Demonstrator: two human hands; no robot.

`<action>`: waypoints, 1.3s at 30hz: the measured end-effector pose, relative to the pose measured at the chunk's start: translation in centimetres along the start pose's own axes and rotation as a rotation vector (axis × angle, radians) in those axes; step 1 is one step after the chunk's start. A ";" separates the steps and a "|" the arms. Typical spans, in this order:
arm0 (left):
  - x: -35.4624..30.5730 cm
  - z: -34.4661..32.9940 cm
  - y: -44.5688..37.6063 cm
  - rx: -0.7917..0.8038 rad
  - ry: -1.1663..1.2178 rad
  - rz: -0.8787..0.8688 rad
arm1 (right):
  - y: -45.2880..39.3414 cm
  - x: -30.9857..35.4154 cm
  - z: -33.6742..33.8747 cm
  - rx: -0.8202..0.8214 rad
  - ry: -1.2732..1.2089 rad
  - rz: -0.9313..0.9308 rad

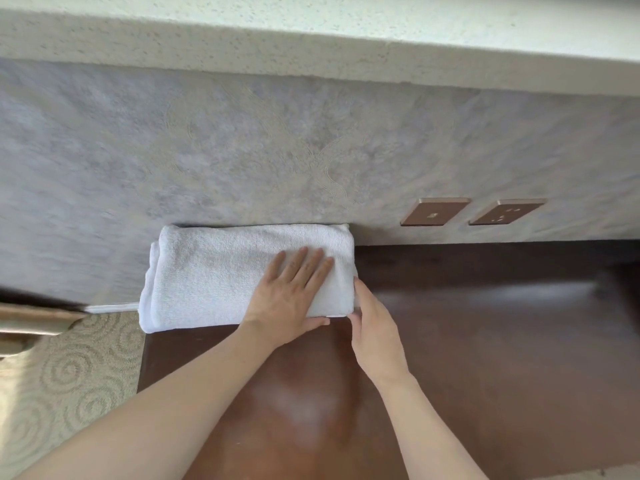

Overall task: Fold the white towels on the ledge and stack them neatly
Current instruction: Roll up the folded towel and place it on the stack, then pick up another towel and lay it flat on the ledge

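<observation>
A white towel point(221, 275), folded into a thick rectangle, lies on the dark brown wooden ledge point(485, 323) at its left end, its far edge against the wall. My left hand point(294, 292) presses flat on the towel's right half, fingers straight and spread, thumb along the near edge. My right hand point(372, 327) rests edge-on against the towel's right side with fingers extended; whether they tuck under the towel is hidden. At the towel's left end several folded layers show.
The grey textured wall point(242, 150) rises behind the ledge, with two copper-coloured socket plates point(434, 212) to the right of the towel. A pale stone sill point(311, 36) juts out above. Patterned carpet point(69, 375) lies below on the left.
</observation>
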State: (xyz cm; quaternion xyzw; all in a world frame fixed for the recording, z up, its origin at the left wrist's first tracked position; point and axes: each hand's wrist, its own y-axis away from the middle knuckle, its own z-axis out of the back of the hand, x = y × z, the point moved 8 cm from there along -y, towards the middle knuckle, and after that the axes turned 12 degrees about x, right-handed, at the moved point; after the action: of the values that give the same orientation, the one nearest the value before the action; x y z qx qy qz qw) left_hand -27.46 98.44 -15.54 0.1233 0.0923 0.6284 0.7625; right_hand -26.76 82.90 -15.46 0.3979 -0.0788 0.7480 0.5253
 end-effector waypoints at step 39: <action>14.0 -0.5 5.5 0.011 0.342 0.247 | -6.7 4.2 -0.2 0.197 0.505 -0.074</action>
State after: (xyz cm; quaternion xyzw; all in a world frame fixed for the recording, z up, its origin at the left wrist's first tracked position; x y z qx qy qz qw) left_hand -30.01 113.17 -14.15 0.0292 0.2081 0.7283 0.6522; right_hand -21.75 89.01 -14.76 0.2507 0.1425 0.8079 0.5139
